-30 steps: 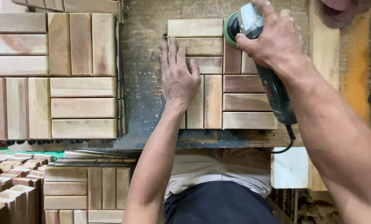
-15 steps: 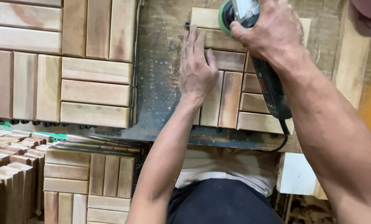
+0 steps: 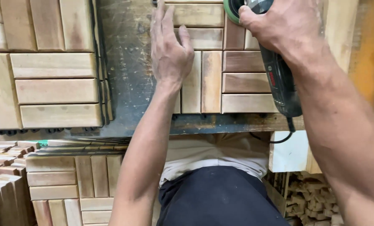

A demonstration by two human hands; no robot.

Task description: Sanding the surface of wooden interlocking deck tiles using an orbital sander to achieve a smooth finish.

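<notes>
A view straight down from a person's head onto a dark, scratched workbench (image 3: 128,83). The landmark is a square wooden slat tile (image 3: 214,81) lying flat near the bench's front edge, made of short blocks of slats that alternate between running across and running away from the person.

The left hand (image 3: 169,52) lies open and flat, palm down, on the tile's left edge, fingers spread and pointing away from the body, pressing the tile to the bench. The right hand (image 3: 279,27) is closed tight around the head of a dark power sander (image 3: 279,79) with a green disc guard. The tool sits over the tile's far right corner; its long body runs back along the tile's right side toward the person, and its cord hangs off the bench edge.

The hands are apart, with the tile between them. The right hand is nearer the tile's far edge, the left nearer its middle.

To the left of the tile, across a strip of bare bench, lies a second slat tile (image 3: 55,90). Below the bench edge, more tiles (image 3: 65,184) are stacked.
</notes>
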